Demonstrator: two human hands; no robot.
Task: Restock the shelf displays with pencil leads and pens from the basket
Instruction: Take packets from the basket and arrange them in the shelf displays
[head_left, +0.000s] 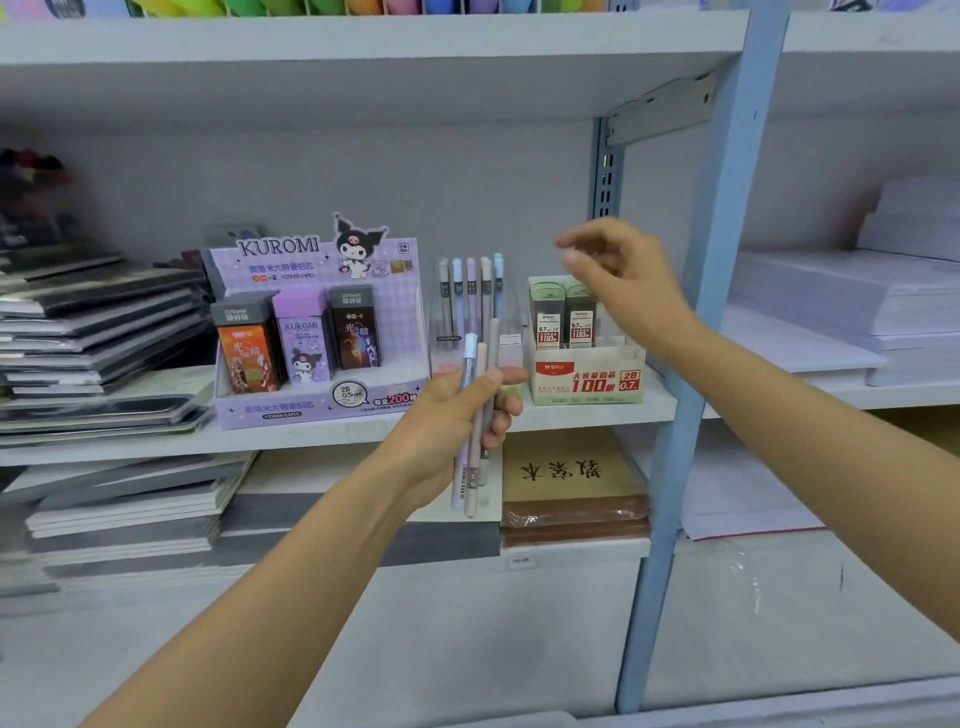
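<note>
Purple display box (291, 408) and green lead box (587, 384) flank clear pen holder (442, 354).

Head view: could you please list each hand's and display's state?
Left hand: grips bundle of pastel plastic pens.
Right hand: raised, empty.
Clear acrylic pen holder: five pens upright.
Purple cardboard Kuromi lead box: three cases standing.
Green-white cardboard lead box: two cases upright.

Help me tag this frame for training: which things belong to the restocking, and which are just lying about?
Job: pens in the left hand, clear pen stand, Kuromi lead display, green lead box.
Lying about: notebook stacks, white paper reams, brown wrapped packs.
</note>
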